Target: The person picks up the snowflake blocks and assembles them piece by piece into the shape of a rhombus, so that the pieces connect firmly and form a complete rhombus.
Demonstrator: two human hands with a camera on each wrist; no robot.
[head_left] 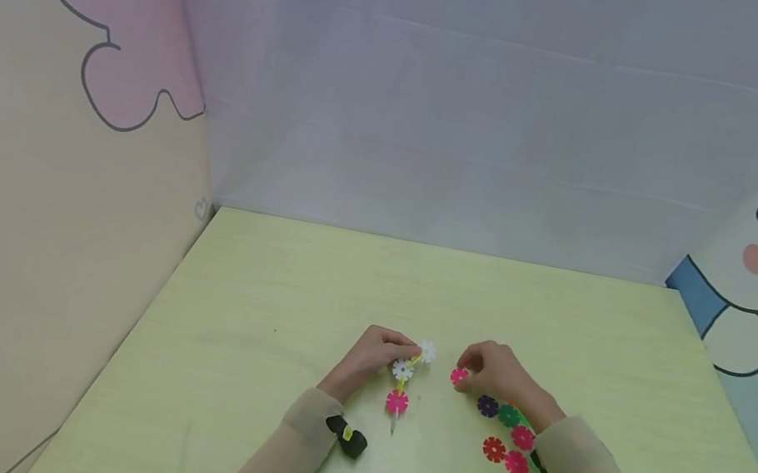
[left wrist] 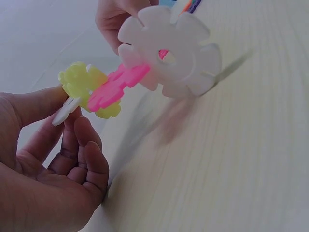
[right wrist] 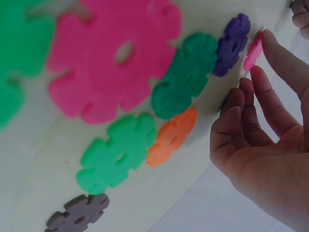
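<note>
My left hand (head_left: 375, 354) pinches a chain of slotted plastic snowflake discs between thumb and fingers. The chain has white, yellow and pink discs joined edge into slot. A white disc (left wrist: 188, 38) stands large at its near end in the left wrist view, beside a pink disc (left wrist: 113, 89) and a yellow disc (left wrist: 79, 79). Across a small gap, my right hand (head_left: 500, 369) pinches a loose pink disc (right wrist: 254, 50) between thumb and index finger, its other fingers curled. Both hands are low over the table.
Under the right forearm lie several loose discs, among them a purple disc (head_left: 488, 406), a dark green disc (head_left: 509, 415), a red disc (head_left: 494, 449) and an orange disc (right wrist: 171, 137). The pale table (head_left: 265, 276) meets a plain cloth backdrop (head_left: 443, 129) behind.
</note>
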